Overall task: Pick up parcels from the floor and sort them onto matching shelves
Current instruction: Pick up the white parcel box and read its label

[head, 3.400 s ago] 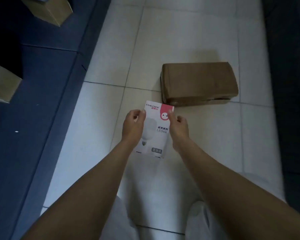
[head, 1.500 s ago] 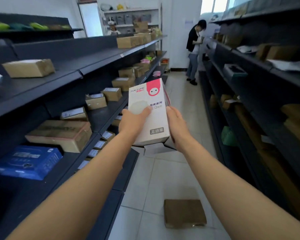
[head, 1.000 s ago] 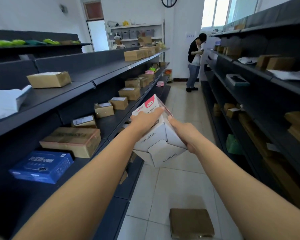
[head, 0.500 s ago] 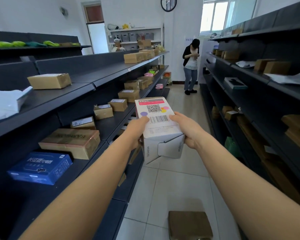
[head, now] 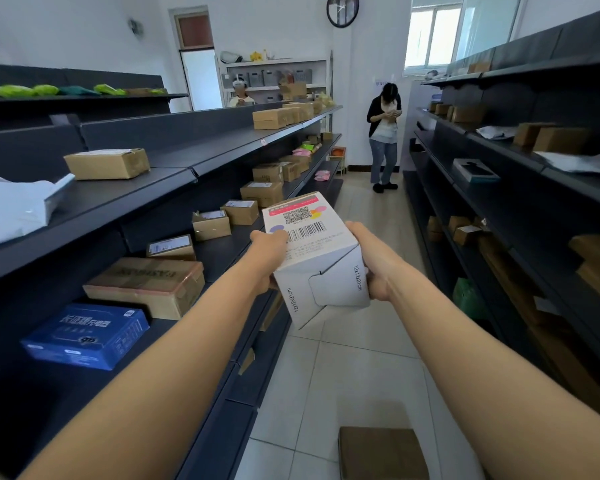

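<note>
I hold a white carton (head: 317,258) with a pink strip, a QR code and a barcode at chest height in the aisle. My left hand (head: 269,252) grips its left side and my right hand (head: 374,261) grips its right side. The barcode face points up and its flapped end faces me. A brown cardboard parcel (head: 381,452) lies on the tiled floor below, near the bottom edge. Dark shelves (head: 173,183) run along the left with several brown boxes.
A blue box (head: 87,336) and a large brown box (head: 146,285) sit on the left lower shelf. Another dark shelf unit (head: 499,157) lines the right. A person (head: 383,136) stands at the aisle's far end; another stands behind the left shelves.
I lifted the carton from the floor to chest height and turned it over, so the barcode face is up. My view rose from the floor to the aisle.
</note>
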`<state>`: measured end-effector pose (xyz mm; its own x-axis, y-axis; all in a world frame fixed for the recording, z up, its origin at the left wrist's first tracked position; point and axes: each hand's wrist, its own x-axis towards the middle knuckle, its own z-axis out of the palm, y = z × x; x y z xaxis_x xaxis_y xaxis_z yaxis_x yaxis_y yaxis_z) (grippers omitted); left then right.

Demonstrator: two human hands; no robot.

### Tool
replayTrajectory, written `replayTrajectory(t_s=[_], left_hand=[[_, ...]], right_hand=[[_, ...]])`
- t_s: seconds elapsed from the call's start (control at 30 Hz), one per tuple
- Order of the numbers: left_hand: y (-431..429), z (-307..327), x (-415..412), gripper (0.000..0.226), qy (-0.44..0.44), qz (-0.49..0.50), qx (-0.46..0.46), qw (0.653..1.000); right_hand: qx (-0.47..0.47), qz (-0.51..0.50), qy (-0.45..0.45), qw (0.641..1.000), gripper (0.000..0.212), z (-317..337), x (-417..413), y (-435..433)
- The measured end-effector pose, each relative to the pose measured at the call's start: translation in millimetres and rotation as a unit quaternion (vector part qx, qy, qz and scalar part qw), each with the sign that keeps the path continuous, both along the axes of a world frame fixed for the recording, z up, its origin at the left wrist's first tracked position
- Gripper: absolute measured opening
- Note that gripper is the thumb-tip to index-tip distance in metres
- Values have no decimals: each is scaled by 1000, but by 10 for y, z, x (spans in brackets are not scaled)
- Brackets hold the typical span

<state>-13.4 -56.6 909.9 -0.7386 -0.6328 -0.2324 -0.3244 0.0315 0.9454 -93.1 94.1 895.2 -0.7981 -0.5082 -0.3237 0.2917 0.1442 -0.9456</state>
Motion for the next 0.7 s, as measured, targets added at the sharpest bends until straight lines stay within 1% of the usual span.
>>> replayTrajectory(t_s=[0.1,0.2,0.27,0.3,0.37,0.4,0.43,0.47,0.5,0.53,0.6,0.63,0.7], left_hand=[[-44,23,-13,34,-7,17,-15,1000],[-118,-9,-54,37,-44,33,-117,992],[-163,-24,-53,41,-64,1,-144,987],[-142,-3,-10,48,-71,-24,-124,989],[-131,-4,39,79,-69,-68,-75,993],[-139,-10,47,95,-69,-81,-66,992],[-126,0,58,107,-75,-93,-65,991],[-145,-13,45,112,-76,-107,-64,989],[-130,2,50,109,-77,-117,-73,987],[-118,13,55,100,-72,-126,-78,986],[-93,40,69,74,-59,-122,-88,987],[-77,56,82,65,-55,-111,-93,988],[-83,55,57,61,-51,-88,-118,988]], right_hand=[[39,13,-9,999,49,-14,19,-48],[55,18,-22,998,63,-32,27,-93],[61,34,-32,997,66,-47,29,-105],[70,36,-31,996,63,-54,34,-104],[91,4,-8,996,52,-75,36,-102],[96,-16,3,995,45,-89,33,-99],[98,-27,7,995,39,-89,34,-97],[98,-29,2,995,37,-85,33,-93],[102,-28,-9,994,37,-79,37,-88],[110,-25,-20,993,39,-60,58,-80],[130,-18,-27,991,39,-43,87,-70],[138,-15,-27,990,34,-51,96,-65],[127,-15,-38,991,21,-79,107,-56]])
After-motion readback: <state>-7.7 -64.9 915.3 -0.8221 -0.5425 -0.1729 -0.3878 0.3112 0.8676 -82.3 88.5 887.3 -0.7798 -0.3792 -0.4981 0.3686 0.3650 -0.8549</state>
